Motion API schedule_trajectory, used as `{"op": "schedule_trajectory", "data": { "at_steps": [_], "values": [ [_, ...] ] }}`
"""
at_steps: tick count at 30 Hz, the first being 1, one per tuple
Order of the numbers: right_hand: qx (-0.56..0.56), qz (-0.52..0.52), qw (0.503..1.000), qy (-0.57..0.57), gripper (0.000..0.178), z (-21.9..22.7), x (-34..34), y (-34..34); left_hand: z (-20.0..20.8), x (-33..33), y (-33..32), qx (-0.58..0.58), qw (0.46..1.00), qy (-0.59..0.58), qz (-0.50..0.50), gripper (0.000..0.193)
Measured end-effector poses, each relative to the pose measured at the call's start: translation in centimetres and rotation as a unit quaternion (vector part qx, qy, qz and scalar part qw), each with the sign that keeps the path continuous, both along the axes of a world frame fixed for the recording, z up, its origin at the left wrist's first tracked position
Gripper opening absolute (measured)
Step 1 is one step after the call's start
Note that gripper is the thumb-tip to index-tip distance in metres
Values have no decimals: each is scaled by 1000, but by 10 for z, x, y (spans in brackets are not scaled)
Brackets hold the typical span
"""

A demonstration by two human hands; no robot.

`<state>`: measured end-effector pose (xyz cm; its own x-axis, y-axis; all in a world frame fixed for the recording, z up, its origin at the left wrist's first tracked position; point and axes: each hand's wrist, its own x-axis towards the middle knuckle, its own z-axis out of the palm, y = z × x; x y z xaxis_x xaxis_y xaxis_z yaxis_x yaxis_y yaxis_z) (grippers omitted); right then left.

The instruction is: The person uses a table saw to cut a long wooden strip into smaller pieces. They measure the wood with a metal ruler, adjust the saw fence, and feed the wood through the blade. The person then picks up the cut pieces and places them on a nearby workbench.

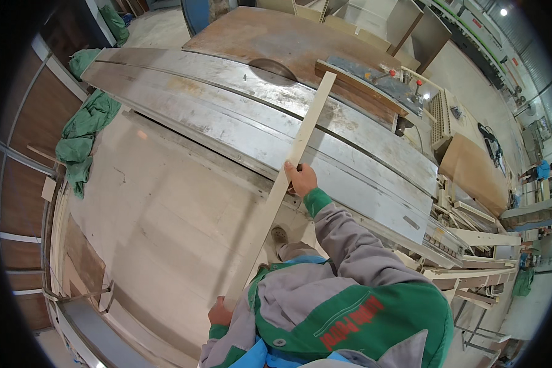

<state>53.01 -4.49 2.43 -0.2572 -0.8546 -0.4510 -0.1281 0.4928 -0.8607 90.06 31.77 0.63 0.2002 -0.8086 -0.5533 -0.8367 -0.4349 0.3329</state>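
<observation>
A long, pale wooden strip (305, 132) runs slantwise from beside my body up over the metal machine table (184, 92). My right hand (302, 179) is closed round it near the table's front edge, thumb on top. Low by my left side, my left hand (219, 311) grips the strip's near end; some of its fingers are hidden. The strip's far end reaches a wood-faced fence (362, 89). To the left of that end, a dark half-round shape (273, 72) stands at the table slot; I cannot tell for sure whether it is a saw blade.
Red-knobbed clamps (391, 73) sit on the fence. Wood offcuts (466, 214) are heaped at the right. A green cloth (87, 132) hangs at the table's left end. Boards (76, 251) lean at the far left. Another person (540, 170) stands far off at the right.
</observation>
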Motion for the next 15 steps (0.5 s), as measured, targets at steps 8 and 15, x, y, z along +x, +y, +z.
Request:
{"op": "schedule_trajectory", "data": {
  "at_steps": [8,15],
  "values": [
    [-15,100,961,258,65,-29,-68,-134,25,-24,-64,-9,995,-95,5,67],
    [-51,160,933,318,59,-45,-85,-205,23,-17,-112,2,998,-68,-13,67]
  ]
}}
